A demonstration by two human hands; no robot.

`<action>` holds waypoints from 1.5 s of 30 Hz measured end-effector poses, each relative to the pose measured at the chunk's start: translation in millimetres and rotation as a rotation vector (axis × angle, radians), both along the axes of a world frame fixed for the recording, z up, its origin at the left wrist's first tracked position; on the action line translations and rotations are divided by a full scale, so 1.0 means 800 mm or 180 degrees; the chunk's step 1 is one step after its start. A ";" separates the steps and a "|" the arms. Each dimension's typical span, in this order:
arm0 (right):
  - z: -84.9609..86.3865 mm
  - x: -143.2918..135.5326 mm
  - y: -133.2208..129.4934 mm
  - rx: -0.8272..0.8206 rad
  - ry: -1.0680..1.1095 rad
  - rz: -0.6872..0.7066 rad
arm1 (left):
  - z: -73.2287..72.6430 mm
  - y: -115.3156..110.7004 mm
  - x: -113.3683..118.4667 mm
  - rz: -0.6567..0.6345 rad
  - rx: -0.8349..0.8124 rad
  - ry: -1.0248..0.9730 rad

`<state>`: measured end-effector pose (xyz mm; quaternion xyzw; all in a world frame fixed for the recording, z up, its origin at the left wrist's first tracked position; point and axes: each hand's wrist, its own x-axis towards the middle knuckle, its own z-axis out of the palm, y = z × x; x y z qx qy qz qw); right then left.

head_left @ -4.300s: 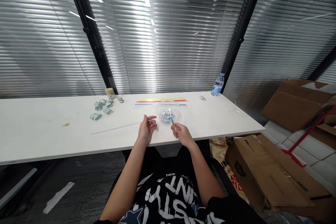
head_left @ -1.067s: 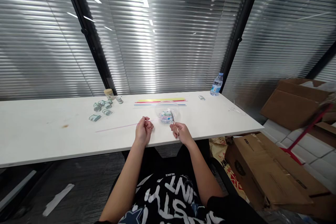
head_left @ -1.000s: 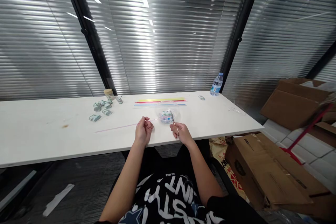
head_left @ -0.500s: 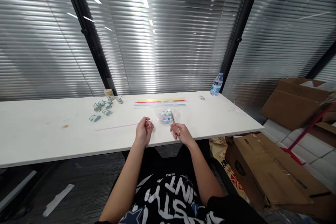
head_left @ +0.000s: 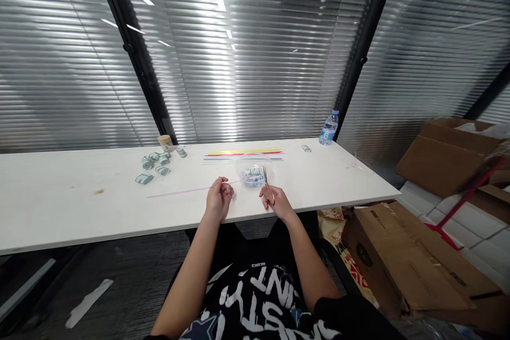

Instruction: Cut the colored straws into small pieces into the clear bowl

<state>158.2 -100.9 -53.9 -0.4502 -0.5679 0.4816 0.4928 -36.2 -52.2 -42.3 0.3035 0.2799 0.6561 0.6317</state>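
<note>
My left hand point(head_left: 220, 197) is closed on a long thin pink strip point(head_left: 179, 192), which trails left over the table; its short end sticks out to the right, toward a clear plastic bowl point(head_left: 238, 166). Small blue and white pieces point(head_left: 253, 174) lie inside that bowl. A pair of scissors point(head_left: 265, 176) is in my right hand point(head_left: 275, 201), fingers in the handles and blades pointing up and away beside the bowl's right side. Behind the bowl lie several straight yellow, red and blue strips point(head_left: 245, 153).
Several greenish-white wrapped coils point(head_left: 148, 162) sit left on the white table point(head_left: 71, 202), near a tan-topped container point(head_left: 163, 140). A water bottle point(head_left: 328, 128) stands at the back right, with a small green coil point(head_left: 306, 148) nearby. Cardboard boxes point(head_left: 414, 255) are on the right.
The scissors have shifted slightly right, away from the bowl's middle, along with my right hand. The pink strip's far left end has slid a little to the right.
</note>
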 end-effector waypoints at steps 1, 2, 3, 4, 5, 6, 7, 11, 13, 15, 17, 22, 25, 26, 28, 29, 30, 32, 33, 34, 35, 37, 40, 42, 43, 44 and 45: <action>0.000 0.000 0.000 -0.0003 -0.0007 -0.0001 | 0.000 0.000 0.000 0.0000 0.0004 -0.0010; 0.001 -0.001 -0.001 -0.0015 -0.0024 -0.0003 | 0.000 0.000 0.000 0.0004 0.0005 -0.0020; 0.002 -0.001 -0.002 -0.0034 -0.0048 -0.0016 | 0.000 0.000 0.000 0.0007 0.0006 -0.0029; 0.004 -0.002 -0.002 -0.0059 -0.0073 -0.0038 | 0.000 0.000 0.000 0.0018 0.0006 -0.0037; 0.005 -0.003 -0.003 -0.0084 -0.0100 -0.0067 | 0.000 0.000 0.001 0.0027 0.0010 -0.0043; 0.006 -0.004 -0.004 -0.0099 -0.0128 -0.0097 | 0.000 0.001 0.001 0.0034 0.0017 -0.0046; 0.007 -0.005 -0.005 -0.0102 -0.0155 -0.0121 | 0.000 0.001 0.001 0.0033 0.0024 -0.0042; 0.008 -0.007 -0.005 -0.0058 -0.0238 -0.0165 | 0.000 0.000 0.001 0.0028 0.0044 -0.0018; 0.008 -0.007 -0.004 -0.0036 -0.0304 -0.0192 | 0.000 0.000 0.001 0.0032 0.0046 -0.0027; 0.007 -0.007 -0.002 -0.0023 -0.0389 -0.0224 | 0.000 0.000 0.001 0.0039 0.0047 -0.0048; 0.006 -0.008 -0.001 -0.0016 -0.0455 -0.0252 | 0.000 0.000 0.000 0.0054 0.0051 -0.0061; 0.008 -0.009 -0.002 -0.0021 -0.0585 -0.0266 | 0.000 0.000 0.000 0.0066 0.0074 -0.0039; 0.010 -0.009 -0.005 -0.0036 -0.0639 -0.0238 | 0.001 -0.001 0.001 0.0059 0.0054 -0.0046; 0.011 -0.009 -0.005 -0.0035 -0.0656 -0.0231 | 0.002 -0.002 0.001 0.0054 0.0050 -0.0042; 0.012 -0.009 -0.006 -0.0022 -0.0691 -0.0238 | 0.003 -0.003 0.001 0.0040 0.0055 -0.0013; 0.012 -0.009 -0.007 -0.0011 -0.0710 -0.0250 | 0.004 -0.003 0.002 0.0034 0.0061 0.0005; 0.012 -0.010 -0.007 -0.0001 -0.0724 -0.0267 | 0.004 -0.003 0.002 0.0033 0.0063 0.0021; 0.013 -0.010 -0.007 0.0007 -0.0740 -0.0297 | 0.005 -0.004 0.002 0.0033 0.0058 0.0047; 0.013 -0.011 -0.007 0.0003 -0.0742 -0.0305 | 0.006 -0.005 0.002 0.0034 0.0050 0.0060; 0.013 -0.011 -0.007 -0.0005 -0.0740 -0.0308 | 0.007 -0.005 0.003 0.0031 0.0041 0.0074; 0.014 -0.011 -0.008 -0.0014 -0.0738 -0.0304 | 0.007 -0.006 0.003 0.0030 0.0036 0.0084; 0.014 -0.011 -0.008 -0.0018 -0.0733 -0.0301 | 0.008 -0.006 0.003 0.0033 0.0042 0.0091; 0.013 -0.010 -0.008 -0.0025 -0.0722 -0.0302 | 0.009 -0.006 0.003 0.0036 0.0064 0.0086; 0.013 -0.010 -0.007 -0.0040 -0.0711 -0.0291 | 0.008 -0.006 0.003 0.0031 0.0078 0.0087; 0.013 -0.010 -0.007 -0.0049 -0.0708 -0.0275 | 0.008 -0.006 0.003 0.0031 0.0085 0.0085; 0.012 -0.009 -0.006 -0.0058 -0.0706 -0.0262 | 0.008 -0.006 0.003 0.0032 0.0090 0.0082; 0.012 -0.009 -0.006 -0.0063 -0.0703 -0.0255 | 0.007 -0.005 0.003 0.0032 0.0094 0.0079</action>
